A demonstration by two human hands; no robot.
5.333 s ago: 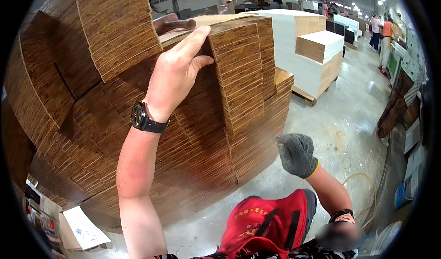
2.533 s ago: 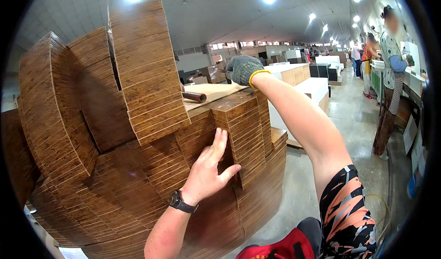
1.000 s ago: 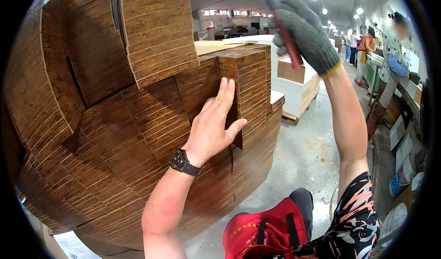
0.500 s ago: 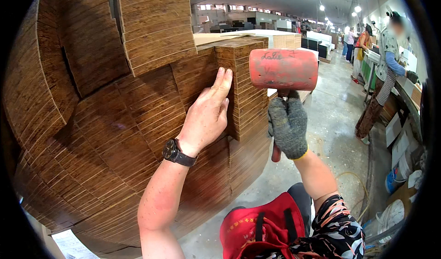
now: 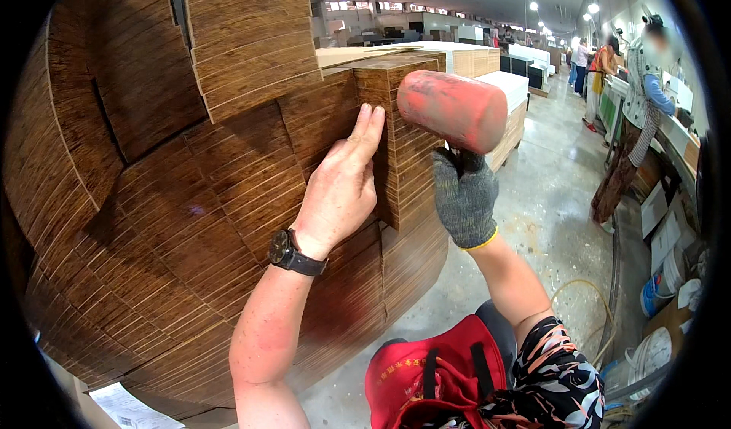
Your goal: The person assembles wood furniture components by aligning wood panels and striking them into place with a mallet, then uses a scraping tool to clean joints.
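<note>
Brown layered board fills the left and centre of the frame: one big stack (image 5: 190,223) of flat sheets, built from several offset bundles whose striped edges face the camera. One bare left hand (image 5: 343,189), a dark watch (image 5: 293,252) on its wrist, lies flat and open against the stack at centre frame, fingers together and pointing up along the corner edge of a bundle; it presses the board and grips nothing. One right hand (image 5: 463,197), in a grey knit glove, is closed round the handle of one mallet (image 5: 453,109). Its red, scuffed, cylinder-shaped head sits directly above the glove, just right of the left fingertips and close beside the bundle's corner; whether it touches the board cannot be told. The handle is almost wholly hidden in the fist.

In the lower centre lies one red cap (image 5: 430,376). At upper right, along the aisle, stand three other people (image 5: 643,102), well apart from the stack. Pale stacks (image 5: 487,71) rest on the floor behind the mallet.
</note>
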